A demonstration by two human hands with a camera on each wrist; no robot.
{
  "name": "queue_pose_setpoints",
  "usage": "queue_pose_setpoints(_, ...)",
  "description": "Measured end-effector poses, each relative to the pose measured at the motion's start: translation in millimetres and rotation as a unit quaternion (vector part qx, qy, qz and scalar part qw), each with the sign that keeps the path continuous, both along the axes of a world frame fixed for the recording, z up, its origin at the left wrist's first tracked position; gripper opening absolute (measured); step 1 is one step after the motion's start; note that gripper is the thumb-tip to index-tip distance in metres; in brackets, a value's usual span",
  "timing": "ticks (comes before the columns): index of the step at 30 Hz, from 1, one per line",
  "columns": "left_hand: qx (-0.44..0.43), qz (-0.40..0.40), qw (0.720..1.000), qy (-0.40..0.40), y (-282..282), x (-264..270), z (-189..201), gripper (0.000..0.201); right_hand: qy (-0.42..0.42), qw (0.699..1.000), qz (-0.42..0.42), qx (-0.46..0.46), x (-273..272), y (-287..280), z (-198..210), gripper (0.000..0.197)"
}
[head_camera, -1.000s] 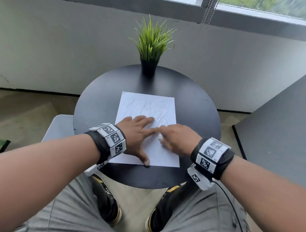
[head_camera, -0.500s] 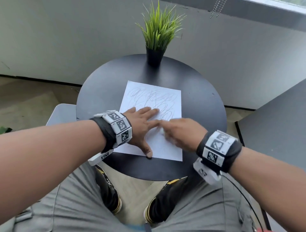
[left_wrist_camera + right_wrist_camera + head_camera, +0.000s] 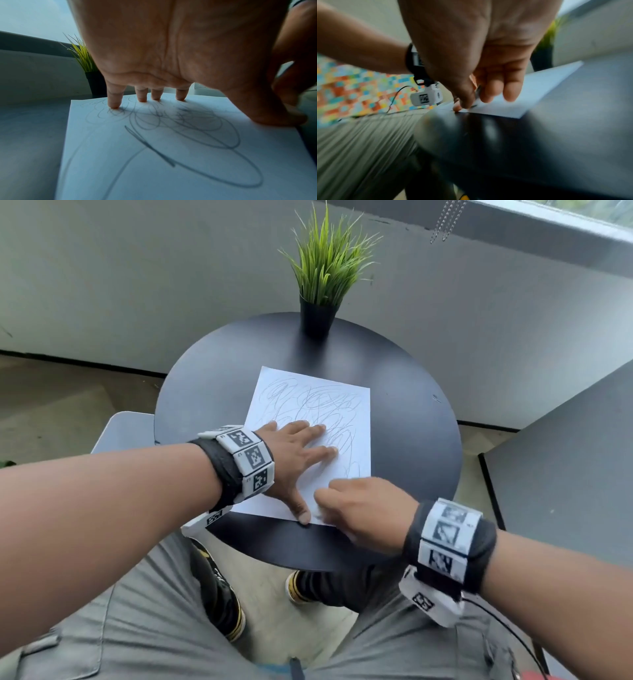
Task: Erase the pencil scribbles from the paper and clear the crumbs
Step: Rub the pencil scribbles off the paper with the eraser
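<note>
A white paper (image 3: 308, 392) covered in grey pencil scribbles (image 3: 318, 409) lies on a round black table (image 3: 411, 422). My left hand (image 3: 294, 453) lies flat on the paper's near left part, fingers spread and pressing it down; the left wrist view shows the fingertips (image 3: 114, 104) on the scribbled paper (image 3: 154, 155). My right hand (image 3: 356, 508) is at the paper's near edge, blurred, beside the left thumb. In the right wrist view its curled fingers (image 3: 494, 89) and thumb pinch a small eraser (image 3: 478, 90), mostly hidden, against the paper (image 3: 530, 94).
A green potted plant (image 3: 323, 275) stands at the table's far edge by the wall. A second dark tabletop (image 3: 565, 474) is close on the right. A grey seat (image 3: 120, 433) sits at the left, and my knees are under the near table edge.
My right hand has slid from the middle of the paper back to its near edge. The left hand still presses the paper. The head view has tilted down.
</note>
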State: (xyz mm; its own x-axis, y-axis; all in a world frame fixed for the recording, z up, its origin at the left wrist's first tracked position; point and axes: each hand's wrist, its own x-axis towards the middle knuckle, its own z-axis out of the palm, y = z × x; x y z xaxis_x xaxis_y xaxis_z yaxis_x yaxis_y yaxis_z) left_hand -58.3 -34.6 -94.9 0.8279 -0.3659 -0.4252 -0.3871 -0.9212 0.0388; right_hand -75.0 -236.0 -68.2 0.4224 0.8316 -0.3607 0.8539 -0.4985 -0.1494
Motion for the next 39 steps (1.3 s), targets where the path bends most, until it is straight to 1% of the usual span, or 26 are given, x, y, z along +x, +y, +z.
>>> queue_pose_setpoints(2,0.000,0.000,1.000,0.002,-0.5,2.0,1.3,0.131,-0.030,0.996,-0.083,0.028,29.1,-3.8,0.7,0.011)
queue_pose_setpoints(3,0.002,0.000,1.000,0.004,-1.5,1.9,2.0,0.131,-0.051,0.992,-0.101,0.046,37.4,-6.3,-1.2,0.013)
queue_pose_setpoints(5,0.012,-0.001,1.000,0.005,-3.8,0.8,2.9,0.132,-0.060,0.995,-0.067,0.049,21.3,-4.6,-5.2,0.012)
queue_pose_setpoints(7,0.022,-0.001,1.000,0.009,-5.0,-0.6,3.3,0.133,-0.013,1.000,0.000,0.024,-6.9,-1.8,-5.1,0.006)
queue_pose_setpoints(8,0.023,-0.001,1.000,0.010,-5.1,0.3,2.9,0.134,-0.008,1.000,-0.002,0.019,-6.6,-3.0,-3.7,0.009)
queue_pose_setpoints(9,0.022,0.000,1.000,0.011,-5.1,1.4,2.9,0.134,-0.022,0.999,-0.037,0.007,4.3,-3.9,-0.8,0.010)
queue_pose_setpoints(11,0.021,0.001,1.000,0.013,-5.4,2.5,4.2,0.134,-0.049,0.991,-0.113,0.045,30.4,-7.6,-0.7,0.017)
queue_pose_setpoints(13,0.020,0.001,1.000,0.014,-6.6,1.4,4.6,0.134,-0.060,0.993,-0.089,0.055,16.9,-4.0,-4.1,0.018)
queue_pose_setpoints(15,0.020,0.002,1.000,0.012,-6.9,0.2,5.3,0.133,-0.007,0.999,-0.018,0.035,-11.6,0.3,-6.8,0.016)
queue_pose_setpoints(16,0.020,0.002,1.000,0.011,-6.4,0.0,5.5,0.133,0.002,0.999,-0.011,0.034,-11.7,0.3,-8.0,0.016)
queue_pose_setpoints(17,0.021,0.002,1.000,0.011,-5.9,0.3,6.1,0.133,-0.015,0.999,-0.046,0.014,-2.3,1.9,-3.2,0.013)
queue_pose_setpoints(19,0.026,-0.004,1.000,0.007,-5.1,0.3,5.9,0.134,-0.047,0.989,-0.127,0.053,22.4,-1.0,-2.0,0.023)
queue_pose_setpoints(20,0.030,-0.006,1.000,0.004,-5.0,-0.3,5.6,0.133,-0.067,0.989,-0.118,0.065,23.5,-2.5,-3.4,0.027)
queue_pose_setpoints(21,0.032,-0.005,0.999,0.003,-5.0,-1.4,5.2,0.133,-0.057,0.993,-0.089,0.060,13.7,-0.6,-2.6,0.024)
queue_pose_setpoints(23,0.034,0.001,0.999,0.006,-5.2,-3.3,6.1,0.132,-0.006,0.999,-0.017,0.039,-14.1,1.3,-4.2,0.007)
queue_pose_setpoints(24,0.035,0.003,0.999,0.009,-5.7,-3.3,7.6,0.132,0.005,0.999,-0.006,0.038,-15.1,-1.9,-5.8,0.005)
queue_pose_setpoints(25,0.033,0.004,0.999,0.014,-7.1,-2.7,9.5,0.131,-0.009,0.999,-0.039,0.017,-6.2,-3.8,-0.9,0.004)
queue_pose_setpoints(27,0.032,0.004,0.999,0.023,-10.8,-1.7,14.5,0.126,-0.045,0.991,-0.116,0.044,21.1,-11.9,-0.9,0.009)
queue_pose_setpoints(28,0.035,0.002,0.999,0.027,-13.4,-1.8,17.2,0.123,-0.061,0.989,-0.120,0.066,25.2,-15.9,-4.1,0.013)
queue_pose_setpoints(30,0.049,0.001,0.998,0.031,-17.3,-2.1,20.1,0.122,-0.045,0.996,-0.067,0.046,4.1,-10.8,-6.1,0.008)
queue_pose_setpoints(32,0.059,0.004,0.998,0.032,-18.5,-2.3,21.2,0.123,-0.018,0.999,-0.002,0.027,-15.7,-10.4,-8.1,0.018)
queue_pose_setpoints(34,0.056,0.003,0.998,0.033,-18.0,-1.9,22.5,0.122,-0.036,0.997,-0.064,0.017,6.3,-13.0,-3.7,0.010)
queue_pose_setpoints(36,0.048,0.000,0.998,0.033,-18.1,-1.3,23.0,0.121,-0.062,0.989,-0.120,0.065,27.9,-19.4,-5.9,0.015)
queue_pose_setpoints(37,0.049,0.000,0.998,0.033,-18.6,-1.6,22.8,0.121,-0.064,0.990,-0.108,0.062,21.9,-19.3,-7.6,0.018)
queue_pose_setpoints(38,0.054,0.002,0.998,0.033,-18.8,-1.8,22.8,0.122,-0.058,0.995,-0.070,0.049,8.9,-15.6,-10.0,0.015)
queue_pose_setpoints(39,0.059,0.004,0.998,0.033,-19.1,-2.3,23.2,0.123,-0.039,0.998,-0.027,0.039,-4.1,-14.2,-11.7,0.004)
